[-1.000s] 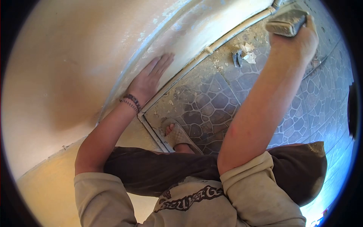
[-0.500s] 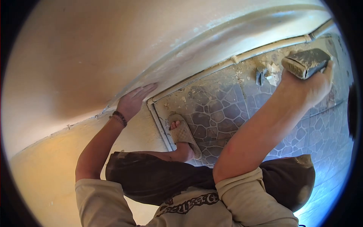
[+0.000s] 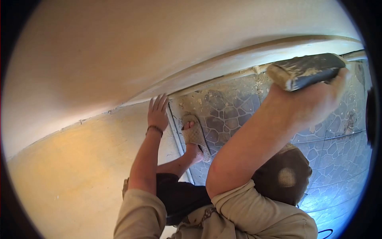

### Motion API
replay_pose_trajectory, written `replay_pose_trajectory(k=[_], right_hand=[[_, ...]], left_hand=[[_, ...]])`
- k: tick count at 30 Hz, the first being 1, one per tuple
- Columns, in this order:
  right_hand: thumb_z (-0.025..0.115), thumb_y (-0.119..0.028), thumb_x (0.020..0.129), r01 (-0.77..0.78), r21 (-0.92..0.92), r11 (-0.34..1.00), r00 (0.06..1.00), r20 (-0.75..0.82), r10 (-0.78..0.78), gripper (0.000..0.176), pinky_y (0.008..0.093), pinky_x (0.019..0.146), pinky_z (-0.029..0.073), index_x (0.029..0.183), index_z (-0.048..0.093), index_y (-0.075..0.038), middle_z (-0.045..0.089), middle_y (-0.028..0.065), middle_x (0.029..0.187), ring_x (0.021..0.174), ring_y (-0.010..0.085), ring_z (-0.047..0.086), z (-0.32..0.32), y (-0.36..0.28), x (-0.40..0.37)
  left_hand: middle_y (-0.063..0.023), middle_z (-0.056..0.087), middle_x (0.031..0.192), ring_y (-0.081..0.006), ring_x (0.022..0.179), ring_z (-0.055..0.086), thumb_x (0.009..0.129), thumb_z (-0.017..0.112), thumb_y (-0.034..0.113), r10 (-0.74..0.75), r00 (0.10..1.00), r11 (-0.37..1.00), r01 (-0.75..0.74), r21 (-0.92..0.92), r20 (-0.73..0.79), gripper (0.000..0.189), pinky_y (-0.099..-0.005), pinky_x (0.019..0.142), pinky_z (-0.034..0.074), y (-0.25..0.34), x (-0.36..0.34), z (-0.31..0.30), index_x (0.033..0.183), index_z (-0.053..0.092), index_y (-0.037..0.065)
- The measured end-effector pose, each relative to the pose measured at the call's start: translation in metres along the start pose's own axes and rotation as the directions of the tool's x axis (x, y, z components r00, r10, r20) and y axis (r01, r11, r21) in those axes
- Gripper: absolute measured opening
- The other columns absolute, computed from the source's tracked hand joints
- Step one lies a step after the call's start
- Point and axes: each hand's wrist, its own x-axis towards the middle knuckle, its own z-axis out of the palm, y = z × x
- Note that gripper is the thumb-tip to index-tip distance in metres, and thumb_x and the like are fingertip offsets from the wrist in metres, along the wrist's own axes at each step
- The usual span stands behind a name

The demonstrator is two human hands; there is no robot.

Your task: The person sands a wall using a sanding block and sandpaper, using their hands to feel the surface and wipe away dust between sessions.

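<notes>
My right hand grips a sanding block, dark-wrapped with pale worn patches and a lighter end. It is raised near the wall's lower ledge at the right; the hand is partly blurred, and whether the block touches the wall cannot be made out. My left hand holds nothing. Its fingers are stretched out and apart, by the corner where the yellowish wall meets the pale wall.
A stone-patterned floor carries scattered flakes near the wall. A pipe-like trim runs along the wall's foot. My sandalled foot stands by the corner strip. A thin dark cable shows at lower right.
The sanding block has come closer and appears larger, up against the view of the ledge. My left hand has moved down and its fingers point more upward. The view has shifted.
</notes>
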Motion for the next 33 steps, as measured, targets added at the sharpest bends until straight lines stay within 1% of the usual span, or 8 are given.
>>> replay_pose_trajectory(k=[3,5,8,10,22,27,31,33], right_hand=[[0.043,-0.027,0.100,-0.105,0.095,0.990,0.994,0.047,0.101,0.036,0.0403,0.076,0.055,0.112,0.049,0.006,0.054,0.0141,0.104,0.091,0.0258,0.061,0.003,0.008,-0.020],[0.044,-0.027,0.099,-0.164,0.075,0.984,0.986,0.000,0.165,0.033,0.0396,0.075,0.054,0.111,0.050,0.004,0.056,0.0119,0.101,0.089,0.0251,0.061,0.010,-0.001,-0.032],[0.047,-0.025,0.098,-0.156,0.224,0.962,0.984,0.120,0.132,0.030,0.0384,0.074,0.053,0.109,0.052,0.002,0.058,0.0099,0.098,0.087,0.0242,0.061,-0.007,-0.010,-0.022],[0.049,-0.024,0.097,-0.011,0.133,0.991,1.000,0.012,0.009,0.029,0.0387,0.075,0.053,0.109,0.054,0.002,0.058,0.0102,0.098,0.087,0.0244,0.060,-0.013,-0.029,-0.026],[0.051,-0.035,0.096,0.619,-0.007,0.785,0.703,0.450,-0.551,0.046,0.0390,0.076,0.054,0.123,0.052,0.003,0.056,0.0135,0.111,0.096,0.0254,0.059,-0.022,-0.039,-0.150],[0.045,-0.039,0.098,0.782,0.159,0.603,0.392,0.626,-0.674,0.049,0.0350,0.064,0.054,0.114,0.055,0.006,0.059,0.0158,0.091,0.078,0.0229,0.061,0.008,-0.042,-0.207],[0.045,-0.033,0.096,0.822,0.385,0.419,0.058,0.676,-0.735,0.046,0.0398,0.074,0.060,0.112,0.053,0.010,0.061,0.0233,0.095,0.082,0.0289,0.067,0.048,-0.070,-0.233],[0.047,-0.030,0.095,0.827,0.452,0.335,0.032,0.556,-0.830,0.045,0.0398,0.075,0.060,0.112,0.054,0.011,0.062,0.0250,0.098,0.084,0.0280,0.068,0.054,-0.053,-0.271]], left_hand=[[-0.0156,0.037,0.149,-0.0288,0.139,0.033,0.092,0.053,0.029,-0.482,0.870,0.835,0.492,-0.248,0.102,0.056,-0.0330,0.114,0.027,0.019,-0.026,0.008,0.140,0.045,0.004],[-0.0197,0.026,0.154,-0.0337,0.142,0.026,0.094,0.051,0.037,-0.729,0.600,0.275,0.699,-0.661,0.331,0.062,-0.0402,0.114,0.028,0.025,-0.006,0.052,0.143,0.040,0.002],[-0.0158,0.028,0.154,-0.0301,0.140,0.030,0.094,0.039,0.054,-0.396,0.503,-0.899,-0.042,-0.435,0.768,0.070,-0.0488,0.113,0.026,0.056,0.060,0.035,0.149,0.030,0.010],[-0.0126,0.041,0.147,-0.0258,0.136,0.037,0.093,0.034,0.059,-0.260,0.595,-0.898,-0.439,0.036,0.761,0.070,-0.0442,0.113,0.026,0.076,0.108,-0.050,0.146,0.036,0.013],[-0.0031,0.042,0.147,-0.0184,0.131,0.039,0.094,0.030,0.056,-0.199,0.681,-0.585,-0.659,0.473,0.704,0.064,-0.0371,0.113,0.025,0.031,0.110,-0.129,0.140,0.044,0.013],[-0.0188,0.014,0.157,-0.0352,0.145,0.013,0.100,0.026,0.050,-0.554,0.270,-0.419,-0.908,0.016,0.788,0.073,-0.0461,0.118,0.008,0.008,0.117,-0.052,0.150,0.015,-0.001],[-0.0075,-0.015,0.160,-0.0202,0.148,-0.005,0.103,0.022,0.046,-0.820,-0.083,-0.496,-0.391,-0.775,0.566,0.070,-0.0386,0.119,-0.002,0.124,0.192,-0.092,0.152,-0.011,0.008],[-0.0044,-0.006,0.161,-0.0196,0.148,0.000,0.102,0.026,0.051,-0.320,0.523,-0.564,-0.775,0.284,0.790,0.072,-0.0378,0.119,0.001,0.128,0.167,-0.166,0.153,-0.004,0.010]])
